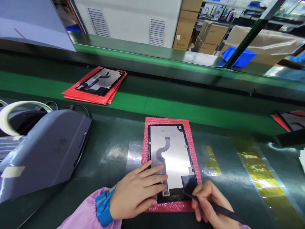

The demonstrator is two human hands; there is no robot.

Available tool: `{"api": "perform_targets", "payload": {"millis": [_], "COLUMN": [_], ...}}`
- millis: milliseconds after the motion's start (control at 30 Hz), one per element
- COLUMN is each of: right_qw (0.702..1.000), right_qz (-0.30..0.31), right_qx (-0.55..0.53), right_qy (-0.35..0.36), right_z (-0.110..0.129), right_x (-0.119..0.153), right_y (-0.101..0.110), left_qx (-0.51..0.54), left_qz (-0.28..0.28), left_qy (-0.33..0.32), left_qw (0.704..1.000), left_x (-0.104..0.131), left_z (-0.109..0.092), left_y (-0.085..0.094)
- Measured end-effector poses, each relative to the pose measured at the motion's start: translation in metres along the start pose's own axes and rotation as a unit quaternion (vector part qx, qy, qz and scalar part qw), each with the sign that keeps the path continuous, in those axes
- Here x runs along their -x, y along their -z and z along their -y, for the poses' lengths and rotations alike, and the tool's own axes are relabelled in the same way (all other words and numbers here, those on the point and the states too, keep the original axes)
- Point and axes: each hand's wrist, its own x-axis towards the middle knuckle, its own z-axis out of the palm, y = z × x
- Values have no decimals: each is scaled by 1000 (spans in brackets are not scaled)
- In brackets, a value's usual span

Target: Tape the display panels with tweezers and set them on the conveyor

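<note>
While the left hand (pixel 139 190) rests flat, fingers loosely spread, on the screen panel (pixel 176 159), the right hand (pixel 212 203) is pinching a black tool (pixel 225 211), tip at the panel's near right corner. Red bubble wrap (pixel 166 121) underneath. Bulky grey machine (pixel 52 149) hogs the left, amber strips (pixel 262 171) right, second panel (pixel 113 74) far left. Dark green bench (pixel 107 130), cartons (pixel 187 28) way back.

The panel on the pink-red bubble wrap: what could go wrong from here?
The dark, slim tool in the right hand has its tip at the panel's dark near end; a slip might scratch it.
The left hand's fingers lie over the grey ribbon cable, so pressing or dragging could crease it.
The bubble wrap looks loose on the bench and might slide under pressure.
</note>
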Motion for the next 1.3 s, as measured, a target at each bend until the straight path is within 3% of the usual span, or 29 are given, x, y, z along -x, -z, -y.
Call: {"api": "perform_targets", "payload": {"millis": [167,300,1300], "right_qw": [998,995,990], "right_qz": [-58,-75,-31], "right_qx": [32,54,117], "right_qy": [-17,-33,-66], "right_z": [-5,-8,-8], "right_x": [2,4,2], "right_y": [-34,-44,-39], "left_qx": [18,19,46], "left_qz": [2,25,29], "left_qy": [-5,1,9], "left_qw": [1000,1000,998], "left_x": [-2,-5,-6], "left_z": [1,1,2], "left_y": [1,7,5]}}
